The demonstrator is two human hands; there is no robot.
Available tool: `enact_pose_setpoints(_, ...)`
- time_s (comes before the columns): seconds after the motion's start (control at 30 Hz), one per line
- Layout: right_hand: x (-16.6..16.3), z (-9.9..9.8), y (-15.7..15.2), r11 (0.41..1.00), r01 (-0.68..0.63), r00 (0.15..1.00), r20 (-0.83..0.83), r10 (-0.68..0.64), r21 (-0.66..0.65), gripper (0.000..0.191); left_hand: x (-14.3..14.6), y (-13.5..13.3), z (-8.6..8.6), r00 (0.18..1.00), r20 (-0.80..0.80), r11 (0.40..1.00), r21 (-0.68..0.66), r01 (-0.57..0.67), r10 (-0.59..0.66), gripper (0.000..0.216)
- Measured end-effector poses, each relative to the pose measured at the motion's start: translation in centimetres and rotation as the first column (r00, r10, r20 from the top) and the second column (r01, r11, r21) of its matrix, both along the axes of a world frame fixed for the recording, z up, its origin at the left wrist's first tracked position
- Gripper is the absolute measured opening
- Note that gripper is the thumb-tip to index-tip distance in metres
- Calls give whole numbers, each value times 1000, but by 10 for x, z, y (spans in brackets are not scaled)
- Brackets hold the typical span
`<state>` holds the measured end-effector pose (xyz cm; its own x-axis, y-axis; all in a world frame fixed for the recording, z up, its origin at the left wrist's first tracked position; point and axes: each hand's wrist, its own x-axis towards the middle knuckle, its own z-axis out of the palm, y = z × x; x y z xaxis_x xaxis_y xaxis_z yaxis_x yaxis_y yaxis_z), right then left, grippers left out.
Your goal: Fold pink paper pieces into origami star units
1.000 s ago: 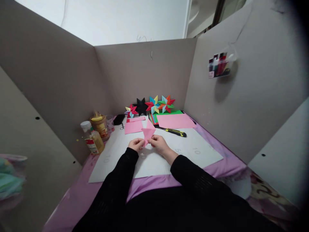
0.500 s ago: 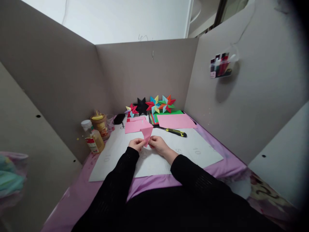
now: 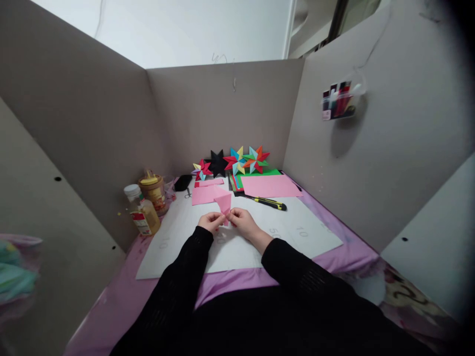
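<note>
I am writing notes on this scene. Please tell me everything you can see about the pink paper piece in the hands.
The pink paper piece is thin, matte paper folded into a pointed, wedge-like shape. It stands raised above the white sheet, wide end up. The left hand and right hand pinch its lower tip from both sides. Its fine creases are too small to tell.

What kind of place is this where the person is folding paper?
It looks like a small craft desk boxed in by grey partition boards. Finished paper stars lean at the back, coloured paper sheets lie stacked nearby, and both hands hold a folded pink paper over a white mat.
</note>
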<state>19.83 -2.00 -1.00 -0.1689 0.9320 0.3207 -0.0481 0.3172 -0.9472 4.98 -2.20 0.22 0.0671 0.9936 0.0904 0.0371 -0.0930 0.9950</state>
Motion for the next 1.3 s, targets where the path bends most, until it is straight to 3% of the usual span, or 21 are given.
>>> enact_pose_setpoints(0.1, -2, 1, -3, 999, -14, 998, 62, 12, 29, 32, 0, 2, 0, 998, 59, 1000, -3, -27, 27, 38)
enact_pose_setpoints(0.3, -5, 4, -9, 998, -64, 988, 140, 61, 14, 28, -3, 7, -4, 994, 31, 993, 40, -108, 107, 40)
enact_pose_setpoints(0.6, -4, 2, -8, 990, -132, 984, 115, 137, -43, 23, -6, 7, -2, 990, 46, 985, 98, -139, 135, 36)
enact_pose_setpoints(0.93, -3, 1, -3, 1000, -12, 1000, 6, 12, -21, 33, 3, 0, -2, 993, -83, 986, 148, -72, 85, 37)
enact_pose_setpoints(1.3, 3, 1, 6, 995, 95, 989, -107, -98, -36, 32, 7, -3, -5, 990, -133, 994, 108, -21, 36, 35)
